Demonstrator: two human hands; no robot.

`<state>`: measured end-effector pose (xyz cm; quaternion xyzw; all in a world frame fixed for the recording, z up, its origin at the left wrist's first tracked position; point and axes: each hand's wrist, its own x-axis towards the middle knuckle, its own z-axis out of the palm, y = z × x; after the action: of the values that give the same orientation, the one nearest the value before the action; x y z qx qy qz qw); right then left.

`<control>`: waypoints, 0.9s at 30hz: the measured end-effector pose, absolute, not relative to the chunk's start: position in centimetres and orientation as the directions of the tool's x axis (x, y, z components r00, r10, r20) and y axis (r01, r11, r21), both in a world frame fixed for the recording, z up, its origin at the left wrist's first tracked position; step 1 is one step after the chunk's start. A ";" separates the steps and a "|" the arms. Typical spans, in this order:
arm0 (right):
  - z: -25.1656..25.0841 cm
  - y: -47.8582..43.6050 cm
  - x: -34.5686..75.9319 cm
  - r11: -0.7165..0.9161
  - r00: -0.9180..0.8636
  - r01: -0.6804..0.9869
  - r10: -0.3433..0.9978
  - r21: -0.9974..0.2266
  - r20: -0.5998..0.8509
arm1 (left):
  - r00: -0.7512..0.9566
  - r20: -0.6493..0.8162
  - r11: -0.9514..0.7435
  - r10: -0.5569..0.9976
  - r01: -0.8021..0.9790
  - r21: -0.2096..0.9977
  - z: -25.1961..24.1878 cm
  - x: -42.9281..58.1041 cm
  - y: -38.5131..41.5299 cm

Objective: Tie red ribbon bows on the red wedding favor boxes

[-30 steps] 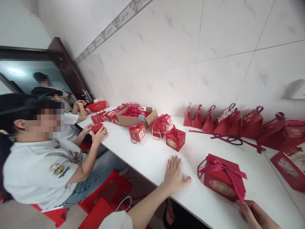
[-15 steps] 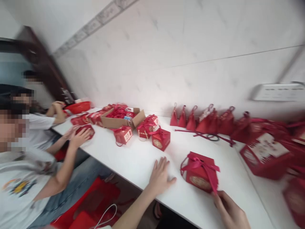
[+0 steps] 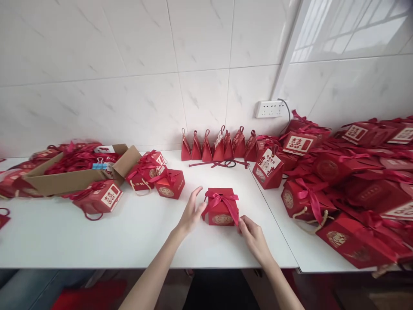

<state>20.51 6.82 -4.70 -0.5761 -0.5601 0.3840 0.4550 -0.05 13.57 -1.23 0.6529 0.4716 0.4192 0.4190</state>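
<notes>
A small red gift box [image 3: 222,207] tied with a dark pink ribbon bow stands on the white table [image 3: 135,234] in front of me. My left hand [image 3: 191,214] rests against its left side, fingers stretched and apart. My right hand [image 3: 253,234] is at the box's lower right corner, fingertips pinched on the hanging ribbon end.
An open cardboard carton [image 3: 75,172] full of red ribbons and boxes lies at the left, with several red boxes [image 3: 168,183] beside it. Red triangular pouches [image 3: 214,147] line the tiled wall. A big heap of finished red boxes [image 3: 348,181] fills the right. A wall socket [image 3: 270,109] sits above.
The view has swung right, away from the seated people at the left. My left hand has come off the table to the box's side; my right hand has followed the ribbon end closer.
</notes>
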 end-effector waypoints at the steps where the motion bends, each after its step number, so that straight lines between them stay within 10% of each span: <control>1: -4.5 7.0 20.5 0.020 0.123 0.264 0.991 -0.964 0.055 | 0.144 0.126 -0.159 0.982 0.242 0.957 -0.9 0.6 13.9; 20: -1.6 12.5 19.9 -0.091 0.058 -0.082 0.994 -0.992 -0.096 | -0.001 -0.011 0.011 1.000 0.056 0.998 -1.6 3.7 13.7; 27: -2.5 12.0 22.3 0.068 -0.068 -0.100 0.995 -0.993 0.075 | 0.019 -0.025 0.024 1.000 0.039 0.999 -1.2 2.9 13.9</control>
<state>22.30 12.03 -2.52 -0.4386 -0.5102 0.5232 0.5231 2.91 13.95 -1.23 0.5082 0.5111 0.4791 0.5010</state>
